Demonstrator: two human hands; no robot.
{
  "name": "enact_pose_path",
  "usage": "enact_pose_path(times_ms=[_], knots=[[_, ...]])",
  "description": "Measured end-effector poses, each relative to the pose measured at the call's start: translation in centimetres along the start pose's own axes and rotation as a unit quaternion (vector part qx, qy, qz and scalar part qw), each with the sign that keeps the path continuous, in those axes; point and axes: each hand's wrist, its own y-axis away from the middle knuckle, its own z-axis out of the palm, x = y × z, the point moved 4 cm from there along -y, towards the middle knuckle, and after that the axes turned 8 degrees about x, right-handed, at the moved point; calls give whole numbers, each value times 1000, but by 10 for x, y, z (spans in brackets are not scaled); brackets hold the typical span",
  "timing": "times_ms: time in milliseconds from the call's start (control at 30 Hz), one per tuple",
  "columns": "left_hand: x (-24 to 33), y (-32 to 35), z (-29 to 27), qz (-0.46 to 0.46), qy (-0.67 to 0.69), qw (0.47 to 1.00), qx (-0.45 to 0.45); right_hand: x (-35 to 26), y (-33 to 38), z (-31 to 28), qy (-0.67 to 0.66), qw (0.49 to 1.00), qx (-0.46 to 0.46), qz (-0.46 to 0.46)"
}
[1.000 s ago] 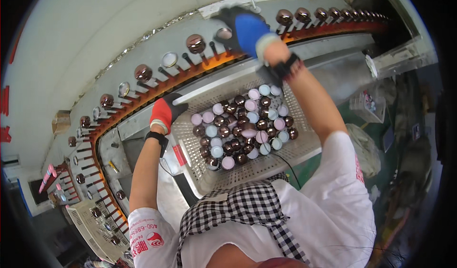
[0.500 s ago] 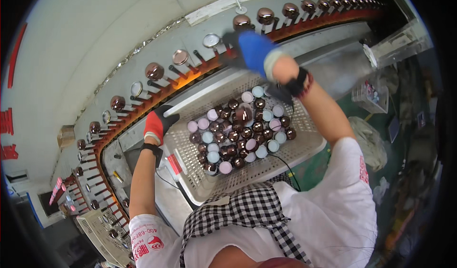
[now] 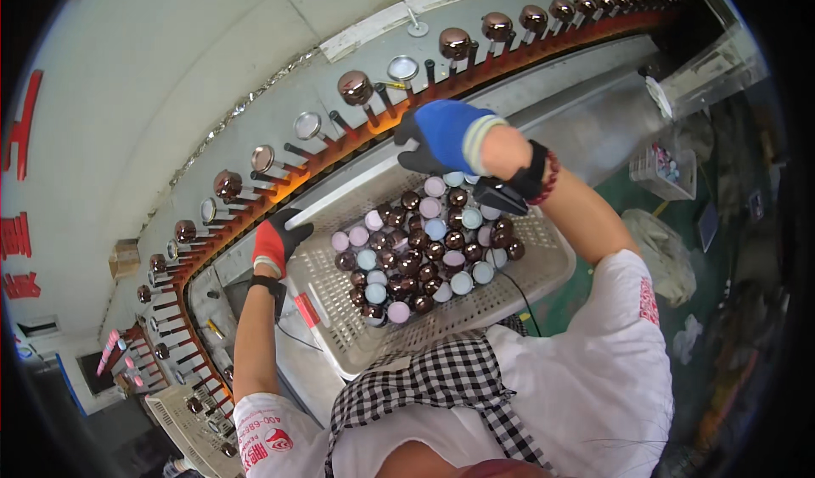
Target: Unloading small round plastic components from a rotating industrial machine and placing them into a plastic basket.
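A pale perforated plastic basket [image 3: 526,287] lies before me, heaped with small round caps, some shiny bronze domes [image 3: 429,272], others showing pale pink or light blue faces. My left hand [image 3: 280,239], in a red and black glove, is closed on the basket's far left rim. Over the far rim hovers my right hand [image 3: 441,134], in a blue and black glove, fingers apart with nothing seen between them. Just beyond it runs a curved orange conveyor track [image 3: 335,149] with dark pegs, bearing bronze domes [image 3: 355,87] and silver discs [image 3: 307,125].
A metal ledge [image 3: 586,130] runs between track and basket. To the right, a small clear crate [image 3: 666,175] and a plastic bag [image 3: 658,257] stand on the green floor. A cardboard box [image 3: 125,259] sits beyond the track at left. A thin cable [image 3: 519,287] crosses the basket.
My right hand has come back from the track toward the basket's far rim. The domes and discs along the track have shifted left. My left hand keeps its hold on the rim.
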Motion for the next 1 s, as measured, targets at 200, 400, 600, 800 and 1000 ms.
enact_pose_path(times_ms=[200, 400, 600, 800, 1000], knots=[[3, -9, 11, 32, -6, 999, 5, 164, -89, -66, 129, 961, 229, 86], [-3, -7, 14, 21, -28, 999, 13, 158, -94, 0, 137, 975, 93, 147], [2, -3, 5, 6, -4, 1000, 0, 56, 5, -27, -55, 990, 128, 14], [-5, 0, 5, -3, -24, 1000, 9, 225, -75, -85, 39, 947, 153, 281], [-6, 4, 6, 3, -28, 1000, 13, 154, -47, -26, 154, 965, 141, 158]])
